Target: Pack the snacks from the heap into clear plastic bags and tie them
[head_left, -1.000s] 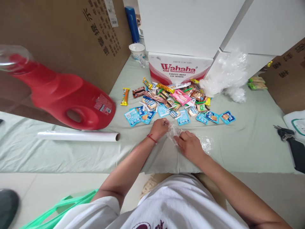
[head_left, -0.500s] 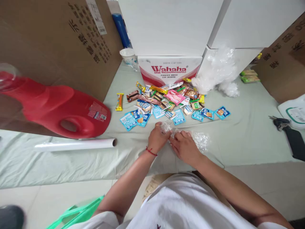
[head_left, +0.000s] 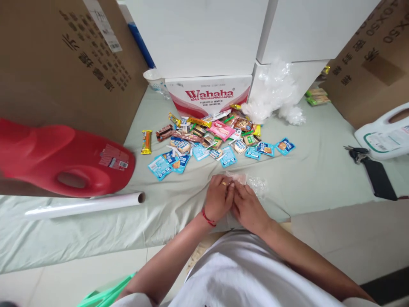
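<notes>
At the table's near edge my left hand (head_left: pixel 219 198), with a red string bracelet at its wrist, is closed, its fingertips pinched on crinkled clear plastic (head_left: pixel 238 177). My right hand (head_left: pixel 251 209) meets it thumb to thumb, with its fingers curled on the same plastic. More of this see-through sheet (head_left: pixel 258 186) spreads out past the right fingers. What lies under the fingertips is hidden. Just beyond the hands is a heap of wrapped snacks (head_left: pixel 220 130), with several blue snack packets (head_left: pixel 228 157) along its front.
A red jug (head_left: pixel 115 181) lies at left beside a white roll (head_left: pixel 86 207) and a cardboard box (head_left: pixel 105 106). Behind the snacks stand a Wahaha carton (head_left: pixel 207 94) and a clump of clear plastic bags (head_left: pixel 271 94). Keys with a black holder (head_left: pixel 378 179) and a white jug (head_left: pixel 383 136) are at right.
The view has shifted to the right. Both hands have drawn closer together and nearer my body, and the plastic in them now lies flatter beyond the fingertips.
</notes>
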`<action>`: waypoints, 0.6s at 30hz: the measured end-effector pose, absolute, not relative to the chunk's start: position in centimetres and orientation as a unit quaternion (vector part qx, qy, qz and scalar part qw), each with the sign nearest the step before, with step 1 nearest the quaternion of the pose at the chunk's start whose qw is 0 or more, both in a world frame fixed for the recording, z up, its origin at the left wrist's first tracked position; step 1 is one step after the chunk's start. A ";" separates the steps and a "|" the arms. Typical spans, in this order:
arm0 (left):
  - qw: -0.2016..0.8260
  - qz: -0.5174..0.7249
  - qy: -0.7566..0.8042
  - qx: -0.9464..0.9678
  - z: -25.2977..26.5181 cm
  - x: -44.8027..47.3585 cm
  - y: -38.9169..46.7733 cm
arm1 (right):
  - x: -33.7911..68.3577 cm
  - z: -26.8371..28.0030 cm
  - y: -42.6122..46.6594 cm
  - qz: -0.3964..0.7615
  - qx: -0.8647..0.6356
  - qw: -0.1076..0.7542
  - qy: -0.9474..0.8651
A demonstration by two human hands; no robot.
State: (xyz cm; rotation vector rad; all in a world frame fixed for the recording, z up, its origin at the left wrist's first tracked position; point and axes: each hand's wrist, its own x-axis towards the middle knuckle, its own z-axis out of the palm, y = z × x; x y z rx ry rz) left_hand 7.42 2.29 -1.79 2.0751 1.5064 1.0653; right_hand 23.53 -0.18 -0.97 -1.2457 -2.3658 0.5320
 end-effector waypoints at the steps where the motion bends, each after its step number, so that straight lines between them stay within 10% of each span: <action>1: 0.159 0.371 0.520 0.753 -2.2 7.5 2.0 | 24.2 -0.8 -0.1 0.237 -0.424 0.234 -0.842; 7: 0.048 0.322 0.498 0.804 -4.2 7.1 1.3 | 31.3 0.5 1.6 0.324 -0.604 0.434 -0.584; 14: -0.026 0.356 0.469 0.808 -4.1 8.9 0.8 | 32.4 -1.9 3.9 0.339 -0.693 0.231 -0.593; 18: 0.033 0.384 0.419 0.822 -4.7 9.6 1.2 | 31.8 -1.7 3.0 0.360 -0.652 0.270 -0.610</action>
